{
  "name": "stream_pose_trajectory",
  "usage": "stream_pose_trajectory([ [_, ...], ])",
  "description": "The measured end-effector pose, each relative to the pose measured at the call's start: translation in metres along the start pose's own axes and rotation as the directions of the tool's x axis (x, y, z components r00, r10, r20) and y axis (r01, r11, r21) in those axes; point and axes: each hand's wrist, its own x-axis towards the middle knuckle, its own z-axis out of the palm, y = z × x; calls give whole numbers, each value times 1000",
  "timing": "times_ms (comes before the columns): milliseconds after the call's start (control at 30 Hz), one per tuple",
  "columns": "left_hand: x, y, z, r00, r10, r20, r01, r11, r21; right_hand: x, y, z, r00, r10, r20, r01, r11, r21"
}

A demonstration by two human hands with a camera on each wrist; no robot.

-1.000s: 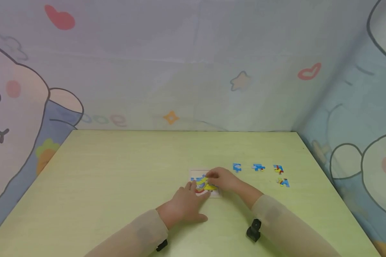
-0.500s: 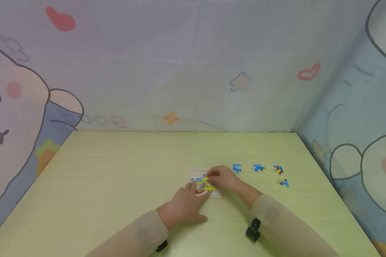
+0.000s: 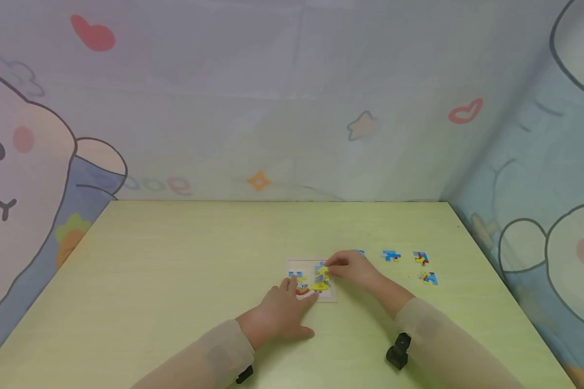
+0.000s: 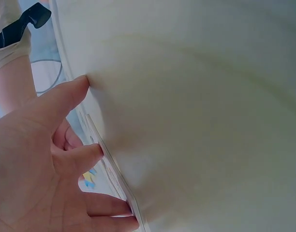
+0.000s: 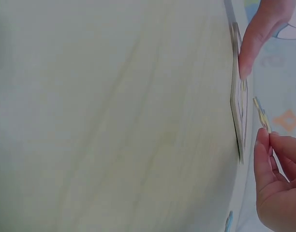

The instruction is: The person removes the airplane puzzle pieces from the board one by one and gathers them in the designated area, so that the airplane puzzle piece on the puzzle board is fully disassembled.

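Observation:
A small puzzle board (image 3: 292,265) with a pale frame lies on the table, with blue and yellow picture parts inside it. My left hand (image 3: 279,310) rests on its near left side with fingers spread, and the left wrist view shows fingertips (image 4: 97,152) pressing the board's edge. My right hand (image 3: 352,270) pinches a blue-and-yellow puzzle piece (image 3: 322,272) between thumb and index finger. In the right wrist view, that puzzle piece (image 5: 261,116) is tilted and held clear of the board (image 5: 235,96). Part of the board's picture is hidden by the left fingers.
Loose puzzle pieces lie right of the board: a blue one (image 3: 391,255), a blue, red and yellow one (image 3: 420,257) and another (image 3: 429,278) below it. One more piece (image 3: 358,252) is partly behind my right hand. Patterned cloth (image 3: 292,135) stands behind the table.
My right hand has moved a little to the right with the puzzle piece, uncovering more of the board and partly covering a loose piece. My left hand has stayed in place.

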Motion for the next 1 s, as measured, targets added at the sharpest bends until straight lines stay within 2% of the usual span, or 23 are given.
stream_pose_trajectory([
  [167,0,0,0,1000,-6,8,6,1000,6,-9,9,-13,999,31,-9,-31,998,59],
  [467,0,0,1,1000,-14,8,14,1000,16,-22,21,-30,997,65,-40,-65,998,-6],
  [700,1,-1,4,1000,-10,3,10,1000,25,-29,30,-37,998,20,-55,-22,1000,-19],
  [1000,1,-2,5,1000,-6,12,6,1000,11,-38,36,-47,995,78,-59,-75,996,50],
])
